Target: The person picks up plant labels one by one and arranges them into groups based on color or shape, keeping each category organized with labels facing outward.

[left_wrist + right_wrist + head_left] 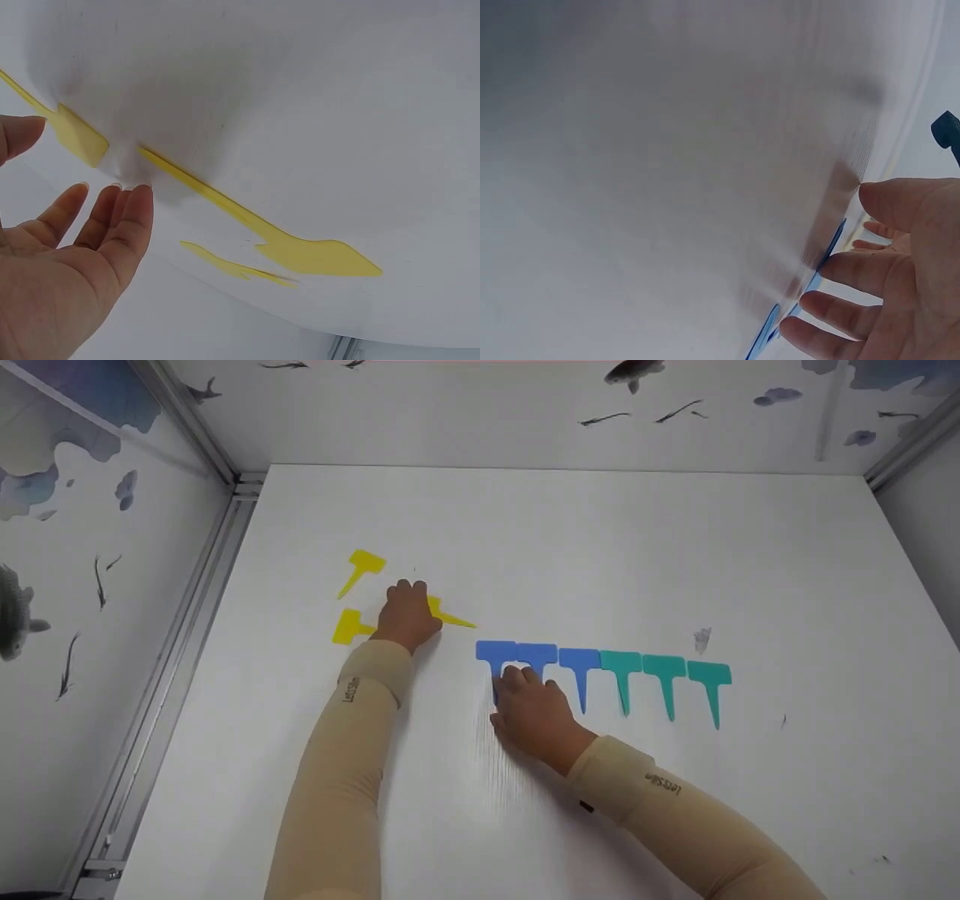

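My left hand (407,616) is among three yellow T-shaped plant labels: one at the upper left (366,562), one at the lower left (348,627), one by its right side (451,615). In the left wrist view, thumb and fingers stand apart around the nearest label's head (81,137), with no grip visible. My right hand (536,712) lies over the stems of the leftmost blue label (496,650) and the middle blue label (537,652). Its loosely extended fingertips (840,268) touch or nearly touch a blue label in the right wrist view. The third blue label (579,658) lies beside them.
Three green labels (664,666) continue the blue row to the right, heads side by side and points toward me. Everything lies on a white tabletop (570,555). Printed panels (450,420) and a metal frame rail (180,622) bound the table.
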The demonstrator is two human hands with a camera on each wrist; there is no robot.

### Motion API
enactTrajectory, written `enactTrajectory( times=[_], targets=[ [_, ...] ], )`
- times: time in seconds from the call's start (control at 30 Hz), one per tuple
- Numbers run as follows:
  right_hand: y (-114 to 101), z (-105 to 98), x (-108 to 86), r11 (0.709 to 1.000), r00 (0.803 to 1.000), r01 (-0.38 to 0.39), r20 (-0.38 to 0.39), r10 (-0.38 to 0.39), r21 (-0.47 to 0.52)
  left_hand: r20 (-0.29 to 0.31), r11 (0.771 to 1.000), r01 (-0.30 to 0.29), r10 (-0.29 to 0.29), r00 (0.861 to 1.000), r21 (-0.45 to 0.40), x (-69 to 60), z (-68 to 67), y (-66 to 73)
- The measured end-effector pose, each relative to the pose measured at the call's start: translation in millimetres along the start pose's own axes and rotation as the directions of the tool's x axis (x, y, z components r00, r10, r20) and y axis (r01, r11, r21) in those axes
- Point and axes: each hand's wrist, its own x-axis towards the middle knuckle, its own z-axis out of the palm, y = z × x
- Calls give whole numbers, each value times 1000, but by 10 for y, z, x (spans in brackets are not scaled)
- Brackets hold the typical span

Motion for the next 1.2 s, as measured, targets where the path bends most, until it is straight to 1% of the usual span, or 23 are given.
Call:
enactTrajectory(
  times=[0.13,0.37,0.5,0.77,1.1,1.2],
  targets=[
    [-3,-3,-2,1000,1000,1,2,-1,-14,19,1000,-10,10,1000,11,23,4,-2],
    [-14,-12,7,1000,1000,0,8,0,-11,37,999,-50,50,998,10,37,-36,-2],
    [-15,-9,13,1000,1000,-9,13,9,-8,43,998,-52,51,998,24,42,-47,15],
    [-6,-10,7,1000,1000,-3,0,3,10,53,997,-53,50,997,51,68,-46,50],
    [-17,-24,18,1000,1000,-18,23,17,20,58,994,-69,64,996,84,134,-27,45],
    [-16,-20,11,1000,1000,-14,13,14,26,56,995,-67,63,996,74,127,-27,50]
  ],
)
